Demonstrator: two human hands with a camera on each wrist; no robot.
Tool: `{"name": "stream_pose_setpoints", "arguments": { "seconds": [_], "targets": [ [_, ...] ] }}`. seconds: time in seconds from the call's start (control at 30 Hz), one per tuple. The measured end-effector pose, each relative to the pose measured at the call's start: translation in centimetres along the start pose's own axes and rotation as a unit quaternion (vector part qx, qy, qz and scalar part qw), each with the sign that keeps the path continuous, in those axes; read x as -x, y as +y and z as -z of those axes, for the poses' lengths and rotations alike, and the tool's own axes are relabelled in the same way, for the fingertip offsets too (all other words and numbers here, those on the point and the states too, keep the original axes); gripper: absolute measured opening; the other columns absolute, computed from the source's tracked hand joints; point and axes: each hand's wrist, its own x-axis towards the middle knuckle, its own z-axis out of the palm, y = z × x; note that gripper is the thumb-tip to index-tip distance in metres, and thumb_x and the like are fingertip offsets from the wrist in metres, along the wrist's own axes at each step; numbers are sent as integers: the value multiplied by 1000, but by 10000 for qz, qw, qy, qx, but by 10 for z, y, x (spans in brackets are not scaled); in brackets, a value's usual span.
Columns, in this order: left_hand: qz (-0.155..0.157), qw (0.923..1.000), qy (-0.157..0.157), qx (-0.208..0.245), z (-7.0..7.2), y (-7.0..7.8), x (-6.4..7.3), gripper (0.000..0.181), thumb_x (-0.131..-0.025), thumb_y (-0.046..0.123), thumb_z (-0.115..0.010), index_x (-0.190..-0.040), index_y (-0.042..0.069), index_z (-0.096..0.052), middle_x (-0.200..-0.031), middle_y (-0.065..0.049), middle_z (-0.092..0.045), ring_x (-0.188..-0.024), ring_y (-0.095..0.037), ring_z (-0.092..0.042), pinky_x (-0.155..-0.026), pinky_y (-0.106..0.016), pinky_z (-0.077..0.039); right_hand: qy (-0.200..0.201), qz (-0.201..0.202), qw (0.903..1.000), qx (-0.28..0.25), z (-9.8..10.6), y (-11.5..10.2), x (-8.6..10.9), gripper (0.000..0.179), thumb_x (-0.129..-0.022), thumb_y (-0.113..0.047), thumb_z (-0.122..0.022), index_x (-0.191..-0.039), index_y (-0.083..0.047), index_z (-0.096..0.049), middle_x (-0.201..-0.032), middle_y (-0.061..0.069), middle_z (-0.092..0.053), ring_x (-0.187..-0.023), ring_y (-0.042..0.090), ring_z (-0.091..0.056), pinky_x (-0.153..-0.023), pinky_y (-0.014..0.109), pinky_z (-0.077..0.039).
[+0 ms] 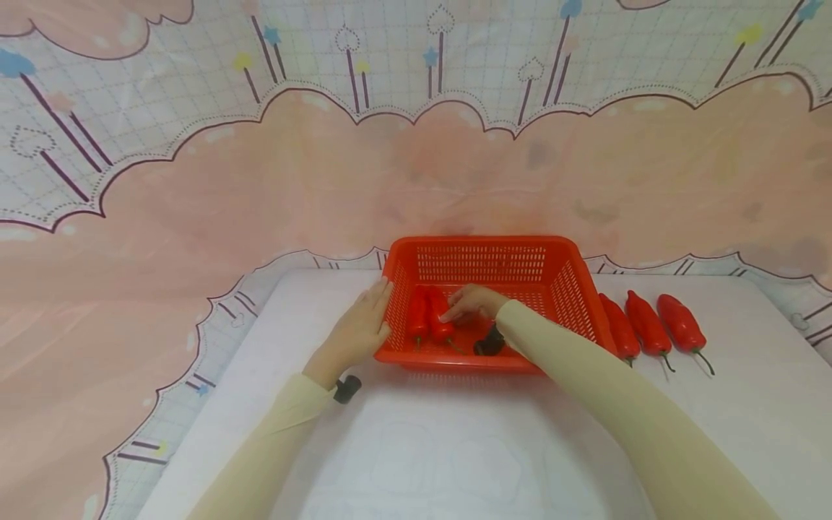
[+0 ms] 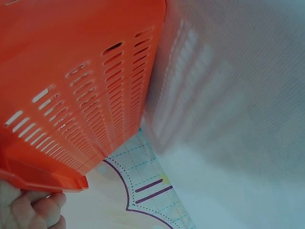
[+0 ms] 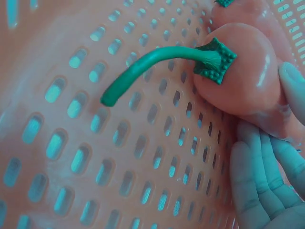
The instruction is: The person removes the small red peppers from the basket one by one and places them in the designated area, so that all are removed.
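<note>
A red plastic basket (image 1: 477,365) with slotted walls stands on the table. My left hand (image 1: 354,328) is at its left rim, and in the left wrist view bent fingers (image 2: 43,210) hold the rim's lip. My right hand (image 1: 474,302) reaches inside and grips a red pepper (image 1: 442,330) with a green stem. The right wrist view has my thumb on one side of that pepper (image 3: 243,71) and the fingers (image 3: 262,176) on the other. A second red pepper (image 1: 418,318) lies beside it, against the basket's left side.
Three red peppers lie on the white table (image 1: 455,448) right of the basket: one close to its wall (image 1: 620,332), a middle one (image 1: 648,323) and an outer one (image 1: 681,323). A patterned cloth (image 1: 455,180) hangs behind the table.
</note>
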Motion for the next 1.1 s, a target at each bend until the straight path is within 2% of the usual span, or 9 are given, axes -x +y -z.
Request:
{"name": "stream_pose_setpoints", "arguments": {
  "seconds": [0.13,0.3,0.7,0.87,1.1],
  "targets": [
    [-16,10000,12,-6,0,0,0,69,-89,18,-44,-149,-1,-17,-158,-15,-12,-146,-30,-17,-121,-43,-18,28,5,9999,-99,1,1,2,63,-82,-14,-70,-135,6,-42,-137,22,-50,-112,28,-61,-102,39,-48],
    [-44,10000,41,-30,-1,0,0,68,-88,17,-43,-149,-2,-18,-158,-16,-13,-146,-31,-17,-120,-44,-18,43,-57,9995,-319,2,2,4,64,-83,-16,-70,-136,4,-42,-137,21,-51,-115,29,-60,-105,40,-44],
    [28,10000,-35,9,-1,2,0,68,-89,18,-43,-149,-1,-18,-158,-15,-12,-147,-29,-16,-121,-42,-17,-134,104,9978,-634,5,5,6,59,-84,-14,-68,-136,2,-46,-131,19,-58,-106,23,-65,-102,39,-47],
    [31,10000,-13,7,-1,1,0,68,-89,17,-44,-149,-1,-18,-158,-15,-13,-147,-29,-16,-121,-42,-16,-167,183,9979,-599,7,5,6,55,-85,-14,-67,-134,2,-49,-129,18,-60,-99,20,-68,-100,38,-49],
    [-7,10000,4,-1,0,2,0,68,-88,17,-44,-149,-2,-19,-158,-15,-13,-147,-29,-16,-121,-42,-17,-178,191,9984,-504,7,6,5,54,-84,-15,-68,-133,0,-51,-125,17,-63,-98,19,-69,-102,38,-48]
  ]
}}
